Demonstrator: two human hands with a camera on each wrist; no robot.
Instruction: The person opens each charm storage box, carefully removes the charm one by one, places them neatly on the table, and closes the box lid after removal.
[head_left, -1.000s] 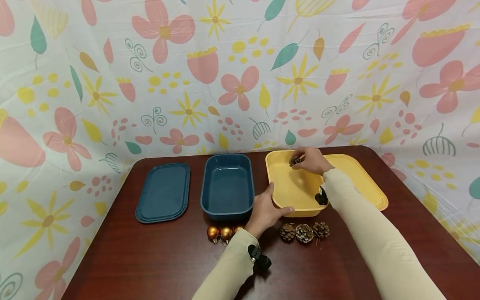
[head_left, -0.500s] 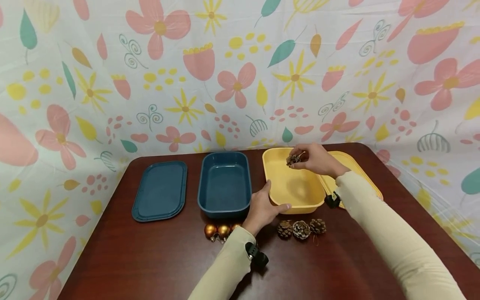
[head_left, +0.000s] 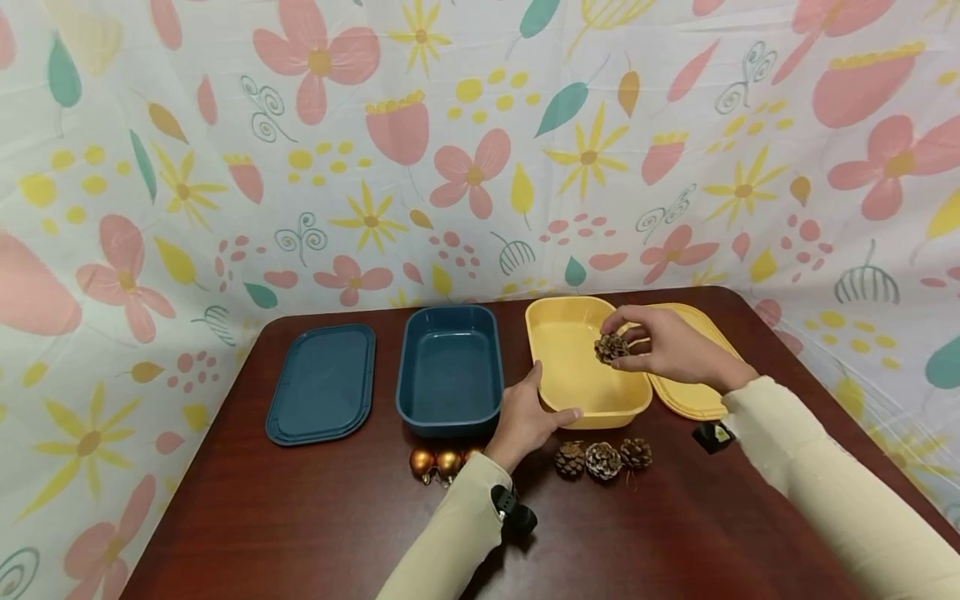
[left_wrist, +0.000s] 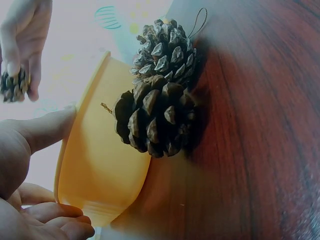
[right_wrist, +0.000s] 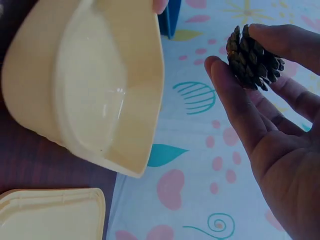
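My right hand [head_left: 667, 342] pinches a pine cone [head_left: 612, 349] between thumb and fingers, above the right part of a yellow box [head_left: 577, 367]. In the right wrist view, this pine cone [right_wrist: 252, 59] sits at the fingertips, apart from the box. At the box's near left corner rests my left hand [head_left: 527, 417], its thumb along the front rim and its fingers against the left side. The left wrist view has the thumb [left_wrist: 50, 127] touching the rim, with the other fingers relaxed beside the wall. Several pine cones stand in front of the box, including a frosted one [head_left: 603, 461].
A dark blue box [head_left: 450, 425] stands left of the yellow one, with a blue lid [head_left: 322, 383] farther left. A yellow lid [head_left: 693, 400] lies at the right, partly behind the right hand. Orange-gold baubles [head_left: 448, 463] lie beside the left forearm.
My right hand has moved right and nearer with the pine cone, from the back of the yellow box toward its right side. My left hand keeps its place at the corner.
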